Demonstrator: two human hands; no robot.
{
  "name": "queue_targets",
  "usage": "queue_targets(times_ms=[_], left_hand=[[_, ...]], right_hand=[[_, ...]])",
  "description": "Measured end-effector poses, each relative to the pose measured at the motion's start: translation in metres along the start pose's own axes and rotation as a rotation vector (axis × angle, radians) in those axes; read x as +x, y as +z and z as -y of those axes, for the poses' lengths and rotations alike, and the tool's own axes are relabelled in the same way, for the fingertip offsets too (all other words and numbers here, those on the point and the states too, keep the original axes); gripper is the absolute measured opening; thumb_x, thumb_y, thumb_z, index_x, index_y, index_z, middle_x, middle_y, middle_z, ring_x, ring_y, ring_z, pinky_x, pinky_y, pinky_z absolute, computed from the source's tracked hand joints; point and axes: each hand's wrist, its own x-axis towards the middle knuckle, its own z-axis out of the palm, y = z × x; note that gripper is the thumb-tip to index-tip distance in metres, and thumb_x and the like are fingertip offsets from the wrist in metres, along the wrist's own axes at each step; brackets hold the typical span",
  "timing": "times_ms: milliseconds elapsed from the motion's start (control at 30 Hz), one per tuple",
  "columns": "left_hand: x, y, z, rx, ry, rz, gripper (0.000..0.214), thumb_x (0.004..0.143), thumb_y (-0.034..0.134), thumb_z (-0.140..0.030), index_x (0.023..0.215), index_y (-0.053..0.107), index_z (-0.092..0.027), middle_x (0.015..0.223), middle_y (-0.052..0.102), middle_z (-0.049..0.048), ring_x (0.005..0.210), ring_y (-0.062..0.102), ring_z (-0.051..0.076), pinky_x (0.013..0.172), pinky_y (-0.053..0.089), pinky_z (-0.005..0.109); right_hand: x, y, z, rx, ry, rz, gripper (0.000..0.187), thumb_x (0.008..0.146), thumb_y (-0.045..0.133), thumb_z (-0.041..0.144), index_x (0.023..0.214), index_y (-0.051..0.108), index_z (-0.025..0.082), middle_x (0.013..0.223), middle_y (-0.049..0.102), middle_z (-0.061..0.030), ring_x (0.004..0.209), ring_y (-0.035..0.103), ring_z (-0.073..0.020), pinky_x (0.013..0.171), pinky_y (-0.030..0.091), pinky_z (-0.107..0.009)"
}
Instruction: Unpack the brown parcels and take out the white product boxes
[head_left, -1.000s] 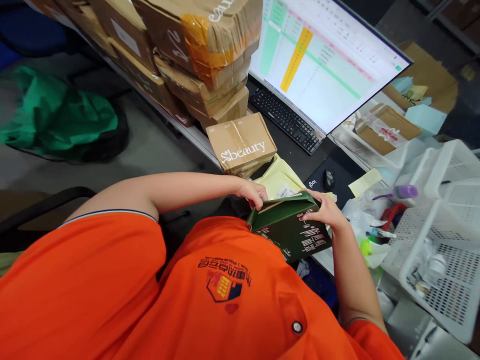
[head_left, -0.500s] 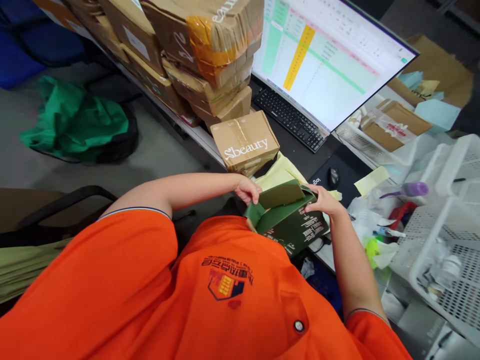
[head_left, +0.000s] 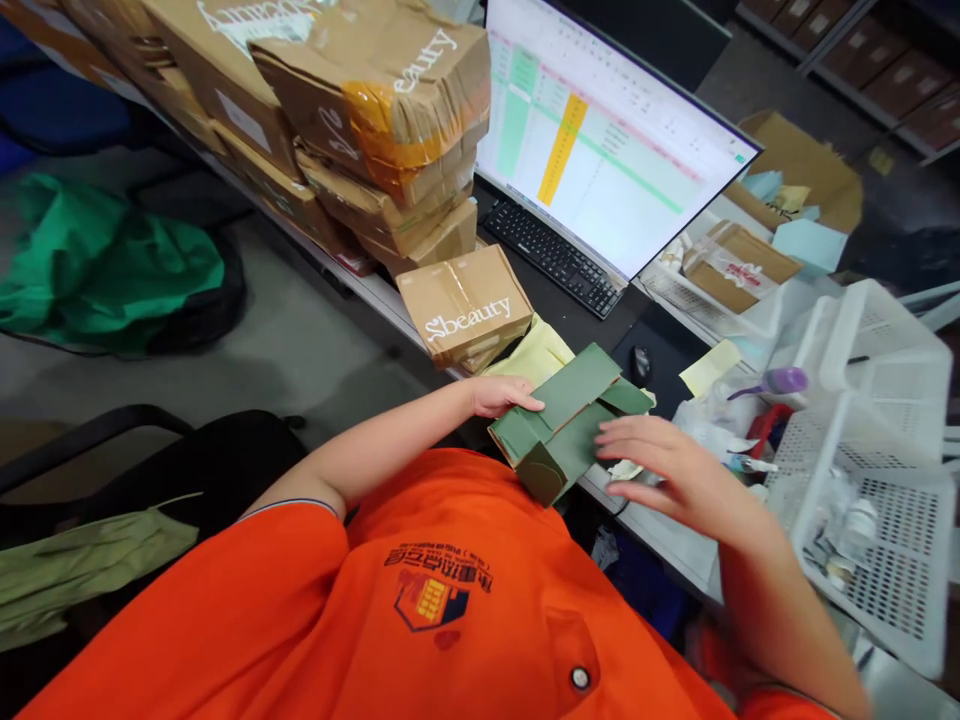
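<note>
A green cardboard box (head_left: 577, 395), partly unfolded with its flaps showing, is held in front of my orange shirt near the desk edge. My left hand (head_left: 504, 396) grips it at the left side, thumb lying over the green panel. At the box's right side is my right hand (head_left: 660, 462), fingers spread and slightly smeared by motion. Its fingertips are close to the box; whether they touch it I cannot tell. Behind the box, a pale yellow sheet (head_left: 541, 350) lies on the desk, partly covered.
Brown cartons (head_left: 375, 110) are stacked at the upper left, with a smaller "beauty" carton (head_left: 469, 305) in front. Beyond lie a keyboard (head_left: 555, 248), a monitor (head_left: 600, 140) and a mouse (head_left: 640, 365). White perforated baskets (head_left: 874, 590) stand at the right.
The box has been turned, so its printed side no longer shows and plain green flaps face up. My right hand has come off its edge, moving right and down. The camera view has shifted.
</note>
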Motion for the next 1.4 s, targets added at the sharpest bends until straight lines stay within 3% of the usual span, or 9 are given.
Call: queue_targets(times_ms=[167, 500, 633, 767, 933, 1100, 1233, 1300, 1400], left_hand=[[0.019, 0.014, -0.012, -0.017, -0.01, 0.053, 0.024, 0.066, 0.085, -0.029, 0.071, 0.073, -0.01, 0.074, 0.079, 0.0126, 0.068, 0.075, 0.023, 0.078, 0.063, 0.037], [0.032, 0.02, 0.016, -0.177, 0.016, 0.196, 0.035, 0.067, 0.085, -0.031, 0.088, 0.075, -0.006, 0.083, 0.079, 0.0175, 0.073, 0.077, 0.026, 0.085, 0.061, 0.039], [0.036, 0.034, 0.014, -0.199, 0.016, 0.133, 0.031, 0.069, 0.086, -0.031, 0.083, 0.075, -0.006, 0.08, 0.079, 0.0162, 0.071, 0.076, 0.025, 0.083, 0.061, 0.037], [0.035, 0.055, 0.007, -0.175, 0.006, 0.054, 0.033, 0.065, 0.09, -0.03, 0.084, 0.075, -0.008, 0.082, 0.08, 0.0141, 0.069, 0.075, 0.021, 0.078, 0.062, 0.033], [0.024, 0.076, 0.004, -0.192, 0.06, -0.093, 0.049, 0.055, 0.097, -0.039, 0.086, 0.076, -0.008, 0.083, 0.079, 0.0132, 0.069, 0.075, 0.019, 0.071, 0.061, 0.029], [0.012, 0.092, 0.001, -0.209, 0.156, -0.171, 0.05, 0.06, 0.095, -0.045, 0.084, 0.075, -0.006, 0.076, 0.078, 0.0132, 0.063, 0.073, 0.02, 0.061, 0.06, 0.028], [0.007, 0.099, 0.006, -0.179, 0.2, -0.08, 0.052, 0.065, 0.093, -0.042, 0.102, 0.075, -0.01, 0.092, 0.079, 0.0142, 0.074, 0.076, 0.021, 0.064, 0.061, 0.026], [0.007, 0.096, 0.014, -0.158, 0.176, -0.035, 0.053, 0.064, 0.094, -0.04, 0.106, 0.076, -0.012, 0.099, 0.079, 0.0145, 0.08, 0.077, 0.023, 0.068, 0.062, 0.027], [0.009, 0.086, 0.026, -0.084, 0.093, 0.05, 0.054, 0.061, 0.095, -0.037, 0.106, 0.077, -0.013, 0.103, 0.079, 0.0147, 0.093, 0.077, 0.028, 0.081, 0.063, 0.034]], right_hand=[[0.023, 0.006, 0.018, -0.3, 0.032, 0.16, 0.07, 0.07, 0.089, 0.033, 0.133, 0.062, 0.023, 0.135, 0.063, -0.0137, 0.134, 0.051, -0.0386, 0.118, 0.036, -0.057], [0.002, 0.003, 0.015, -0.57, -0.011, 0.159, 0.069, 0.077, 0.083, 0.035, 0.138, 0.057, 0.014, 0.128, 0.062, -0.0171, 0.119, 0.053, -0.035, 0.106, 0.042, -0.049], [-0.004, 0.003, 0.028, -0.28, -0.09, 0.24, 0.069, 0.084, 0.075, 0.054, 0.139, 0.057, 0.018, 0.119, 0.065, -0.0145, 0.11, 0.057, -0.0303, 0.101, 0.046, -0.046], [-0.003, 0.002, 0.045, 0.158, 0.132, 0.275, 0.036, 0.104, 0.045, 0.044, 0.12, 0.068, 0.021, 0.112, 0.072, -0.0097, 0.097, 0.066, -0.0195, 0.085, 0.051, -0.03], [-0.021, 0.008, 0.054, -0.036, 0.35, 0.035, 0.035, 0.105, 0.043, 0.028, 0.083, 0.07, 0.021, 0.076, 0.072, -0.0011, 0.066, 0.067, -0.0144, 0.061, 0.044, -0.026], [-0.057, 0.018, 0.064, -0.534, 0.307, -0.43, 0.017, 0.101, 0.054, 0.02, 0.09, 0.067, 0.017, 0.076, 0.073, -0.0035, 0.061, 0.064, -0.0139, 0.062, 0.043, -0.027], [-0.08, 0.025, 0.065, -0.617, 0.347, -0.61, 0.008, 0.098, 0.058, 0.014, 0.094, 0.065, 0.015, 0.078, 0.074, -0.0054, 0.067, 0.065, -0.0148, 0.068, 0.044, -0.027], [-0.087, 0.029, 0.065, -0.53, 0.374, -0.615, 0.01, 0.099, 0.056, 0.015, 0.095, 0.065, 0.016, 0.082, 0.075, -0.0059, 0.072, 0.067, -0.0149, 0.071, 0.046, -0.026], [-0.09, 0.037, 0.067, -0.284, 0.476, -0.373, 0.023, 0.103, 0.05, 0.023, 0.087, 0.065, 0.02, 0.077, 0.073, -0.0015, 0.068, 0.067, -0.0135, 0.065, 0.045, -0.025]])
